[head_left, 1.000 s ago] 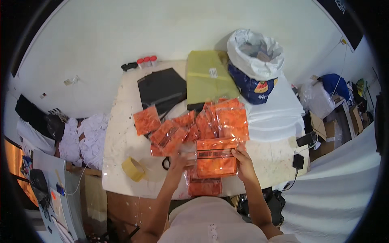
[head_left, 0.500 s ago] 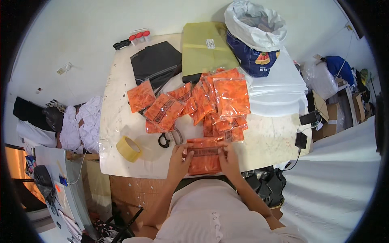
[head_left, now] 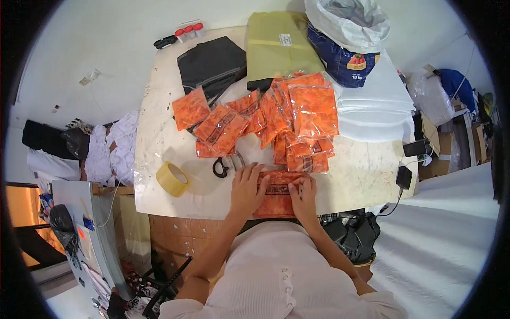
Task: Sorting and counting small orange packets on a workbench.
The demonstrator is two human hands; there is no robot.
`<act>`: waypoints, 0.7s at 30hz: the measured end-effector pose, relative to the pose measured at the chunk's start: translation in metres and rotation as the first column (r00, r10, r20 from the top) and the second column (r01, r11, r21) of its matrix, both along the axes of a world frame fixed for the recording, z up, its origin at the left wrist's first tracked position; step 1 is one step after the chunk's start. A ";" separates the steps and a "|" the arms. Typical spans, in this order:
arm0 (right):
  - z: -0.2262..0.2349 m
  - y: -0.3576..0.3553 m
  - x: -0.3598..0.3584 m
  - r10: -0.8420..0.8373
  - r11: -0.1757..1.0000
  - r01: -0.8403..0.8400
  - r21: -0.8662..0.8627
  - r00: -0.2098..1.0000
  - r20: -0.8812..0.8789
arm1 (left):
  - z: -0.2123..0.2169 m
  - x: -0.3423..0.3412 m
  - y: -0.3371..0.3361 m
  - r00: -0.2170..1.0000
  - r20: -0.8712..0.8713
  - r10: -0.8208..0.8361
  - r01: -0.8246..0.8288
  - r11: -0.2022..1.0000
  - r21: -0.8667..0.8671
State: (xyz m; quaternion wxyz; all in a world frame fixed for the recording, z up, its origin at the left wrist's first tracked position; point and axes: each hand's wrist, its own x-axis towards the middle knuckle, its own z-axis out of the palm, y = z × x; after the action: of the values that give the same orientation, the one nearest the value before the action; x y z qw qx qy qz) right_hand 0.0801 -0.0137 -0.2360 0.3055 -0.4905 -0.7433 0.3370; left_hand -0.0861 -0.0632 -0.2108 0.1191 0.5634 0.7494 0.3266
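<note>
A flat orange packet [head_left: 273, 204] in a clear plastic sleeve, with a dark printed band across it, lies at the table's near edge in front of me. My left hand [head_left: 247, 190] rests on its left side, fingers stretched out and lying flat. My right hand [head_left: 304, 195] has its fingers bent at the right edge, thumb on the face of the packet. Just beyond lies a pile of similar orange packets [head_left: 314, 111], some overlapping. Black-handled scissors [head_left: 220, 167] lie beyond my left hand, partly beside a clear roll. A yellow tape roll [head_left: 172, 179] is farther left.
Folded black material [head_left: 212, 64], a yellow-green sheet stack [head_left: 276, 48] and a blue-and-white sack [head_left: 345, 48] stand toward the back. White sheets [head_left: 374, 111] are stacked at right. A black adapter [head_left: 404, 177] with a cable hangs at the right edge. Red-capped containers [head_left: 189, 33] sit back left.
The view has shifted, so the table sits higher in it. My left hand has moved from gripping the packet's left edge to lying flat on it; my right hand stays at the right edge.
</note>
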 end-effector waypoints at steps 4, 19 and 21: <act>-0.010 0.000 0.003 -0.091 0.934 -0.016 -0.356 0.955 -0.282 | -0.014 0.010 0.004 0.999 0.047 -0.004 0.011 0.989 -0.148; -0.016 -0.005 -0.002 -0.158 0.738 -0.213 -0.640 0.868 -0.471 | -0.052 0.007 -0.032 0.800 0.500 0.333 -0.306 0.942 -0.136; -0.013 -0.004 -0.003 -0.210 0.694 -0.227 -0.683 0.844 -0.494 | -0.044 0.009 -0.034 0.770 0.482 0.417 -0.319 0.907 -0.275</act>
State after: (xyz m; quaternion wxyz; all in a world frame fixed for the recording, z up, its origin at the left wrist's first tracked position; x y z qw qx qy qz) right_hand 0.0767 -0.0179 -0.2487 0.2824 -0.4519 -0.4370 0.7246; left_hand -0.0774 -0.0970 -0.2548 0.3043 0.2796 0.8089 0.4183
